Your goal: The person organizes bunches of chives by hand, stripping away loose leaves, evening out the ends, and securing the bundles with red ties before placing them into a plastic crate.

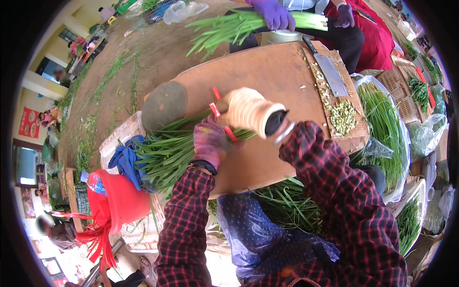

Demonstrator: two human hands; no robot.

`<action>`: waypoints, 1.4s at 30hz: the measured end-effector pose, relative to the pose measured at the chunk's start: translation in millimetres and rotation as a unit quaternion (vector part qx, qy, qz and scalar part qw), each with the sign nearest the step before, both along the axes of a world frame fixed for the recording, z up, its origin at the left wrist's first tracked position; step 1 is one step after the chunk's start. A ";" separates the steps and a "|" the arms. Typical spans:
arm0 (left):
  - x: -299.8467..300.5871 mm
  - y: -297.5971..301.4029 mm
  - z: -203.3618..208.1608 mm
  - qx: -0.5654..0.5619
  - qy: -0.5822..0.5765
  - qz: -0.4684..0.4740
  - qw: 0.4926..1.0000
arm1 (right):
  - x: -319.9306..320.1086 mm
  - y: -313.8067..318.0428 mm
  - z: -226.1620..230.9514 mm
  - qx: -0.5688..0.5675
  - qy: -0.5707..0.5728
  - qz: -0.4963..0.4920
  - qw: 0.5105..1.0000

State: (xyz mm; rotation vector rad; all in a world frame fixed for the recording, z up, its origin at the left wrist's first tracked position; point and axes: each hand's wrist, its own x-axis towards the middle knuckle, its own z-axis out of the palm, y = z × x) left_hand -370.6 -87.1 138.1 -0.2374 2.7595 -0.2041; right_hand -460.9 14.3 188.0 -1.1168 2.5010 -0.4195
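In the head view, a bunch of long green chives (165,153) is gripped by the left hand (210,143), which wears a purple-pink knit glove and is closed around the stalks at the near edge of a large brown table (267,76). The leafy ends of the bunch are spread to the left, over a white crate (119,138) with a blue cloth (125,160) lying on it. A red band (221,117) is seen crossing the bunch just beside the left hand. The right hand (246,111), in a cream glove, is held just above and right of the left one; its fingers are curled, but what they clamp cannot be told. Both forearms are covered by red-and-black plaid sleeves.

On the far right of the table, a cleaver (330,71) is laid on a wooden cutting board (351,129) beside a heap of chopped stem ends (343,117). More chives are held in a clear bag (387,124) to the right. A red plastic bucket (119,196) is set at lower left. Across the table, another bundle of chives (229,26) is grasped by another person's purple-gloved hand (275,13).
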 end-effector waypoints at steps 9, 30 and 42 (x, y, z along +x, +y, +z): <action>-20.6 -35.0 -15.9 0.111 0.166 -0.067 0.978 | -89.9 -75.7 -75.4 0.120 0.112 0.030 0.986; 41.8 15.4 -21.8 0.074 0.195 -0.070 0.975 | -56.9 -17.6 -52.6 -0.020 -0.265 -0.125 0.956; 89.0 72.1 -2.1 0.102 0.237 -0.086 0.962 | 20.3 86.6 -41.6 -0.128 0.045 -0.124 0.983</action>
